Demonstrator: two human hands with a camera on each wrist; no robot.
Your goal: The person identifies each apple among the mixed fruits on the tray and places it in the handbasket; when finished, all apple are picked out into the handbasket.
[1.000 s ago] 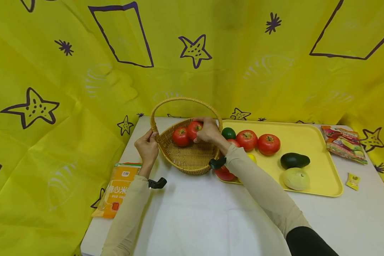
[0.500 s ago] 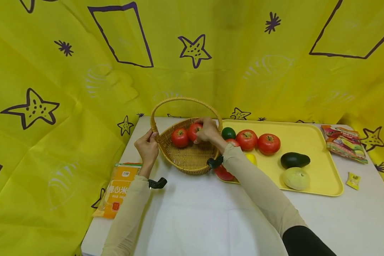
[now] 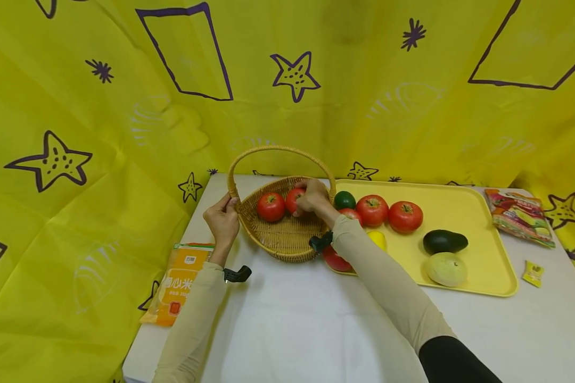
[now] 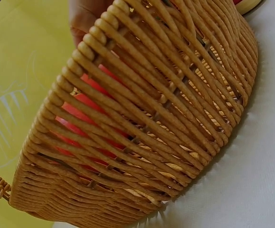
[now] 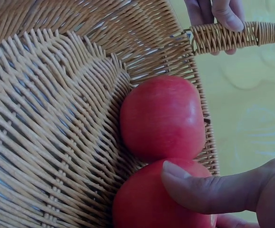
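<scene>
A wicker basket (image 3: pixel 287 236) with a tall hooped handle (image 3: pixel 281 148) stands at the back of the table, left of a yellow tray. My left hand (image 3: pixel 223 226) pinches the foot of that handle on the left side, thumb and fingers around it in the right wrist view. Inside the basket, my right hand (image 3: pixel 313 198) grips a red apple (image 5: pixel 144 202), the thumb lying across its top. A second red apple (image 5: pixel 163 116) rests against the basket wall, touching the held one. Through the weave, red apple skin shows in the left wrist view.
The yellow tray (image 3: pixel 489 266) bears several red apples (image 3: pixel 405 216), a green round fruit (image 3: pixel 344 200), a yellow fruit (image 3: pixel 377 239), an avocado (image 3: pixel 444 242) and a pale melon (image 3: pixel 446 269). Snack packets lie left (image 3: pixel 177 282) and right (image 3: pixel 519 215), with a small yellow sachet (image 3: pixel 533 273).
My right hand and its apple have sunk slightly inside the basket. The other apple has shifted a little. My left hand keeps its hold on the handle.
</scene>
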